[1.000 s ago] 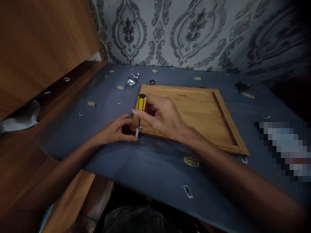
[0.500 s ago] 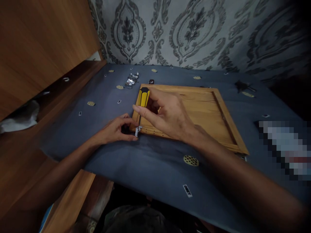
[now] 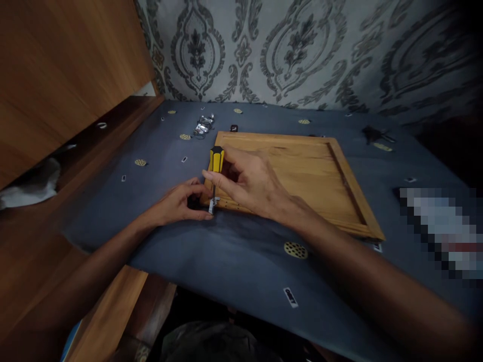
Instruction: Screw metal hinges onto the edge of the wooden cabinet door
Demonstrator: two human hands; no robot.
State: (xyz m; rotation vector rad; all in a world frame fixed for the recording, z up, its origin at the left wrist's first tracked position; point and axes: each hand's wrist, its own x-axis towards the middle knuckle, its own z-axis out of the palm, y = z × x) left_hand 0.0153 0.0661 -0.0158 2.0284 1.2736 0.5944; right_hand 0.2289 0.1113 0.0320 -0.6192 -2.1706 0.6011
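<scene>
A wooden panel with a raised frame (image 3: 309,176) lies on the blue patterned cloth. At its near left corner sits a small metal hinge (image 3: 212,205). My left hand (image 3: 183,202) pinches this hinge between thumb and fingers against the panel's edge. In my right hand (image 3: 251,178) is a screwdriver (image 3: 216,160) with a yellow and black handle, gripped near its top. The shaft points down, and its tip meets the hinge; any screw there is too small to make out. Small dark holes dot the panel's near edge, right of the hinge.
Several loose metal hinges (image 3: 204,125) lie behind the panel's left end. A dark object (image 3: 377,134) rests at the back right, and a blurred-out item (image 3: 441,231) is at the right. A wooden cabinet (image 3: 75,65) stands on the left, with patterned wall covering (image 3: 245,50) behind.
My right hand has moved the screwdriver slightly left and down, so it stands more upright with its tip at the hinge. My left hand stays in place on the hinge.
</scene>
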